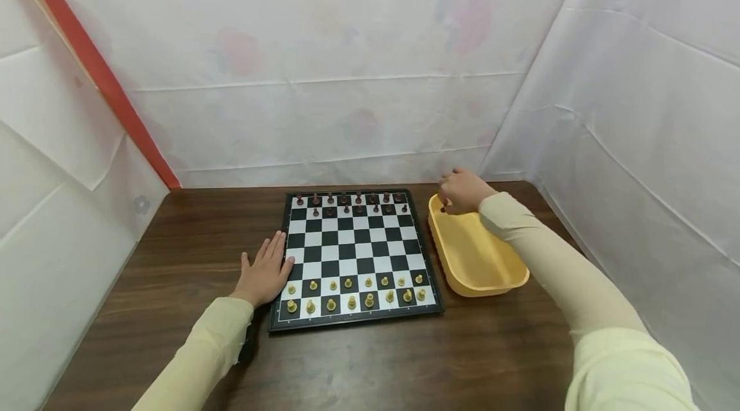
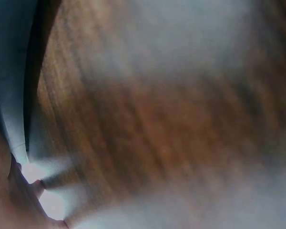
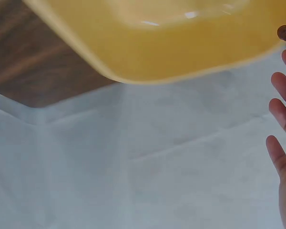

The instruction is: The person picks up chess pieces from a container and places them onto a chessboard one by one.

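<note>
A black and white chessboard (image 1: 350, 250) lies on the dark wooden table (image 1: 191, 237). Dark pieces (image 1: 347, 201) fill its far rows and pale pieces (image 1: 352, 292) its near rows. My left hand (image 1: 266, 273) rests flat on the table, fingers straight, touching the board's left edge. My right hand (image 1: 459, 191) hovers over the far end of a yellow tray (image 1: 480, 263) right of the board. It pinches a small dark chess piece (image 3: 284, 32) at its fingertips while the other fingers (image 3: 282, 121) stay spread. The left wrist view shows only blurred wood (image 2: 157, 119).
White sheeting (image 1: 358, 77) walls the table at the back and on both sides, with a red strip (image 1: 98, 70) at the back left. The tray's inside looks empty from the head view. Bare wood lies in front of the board.
</note>
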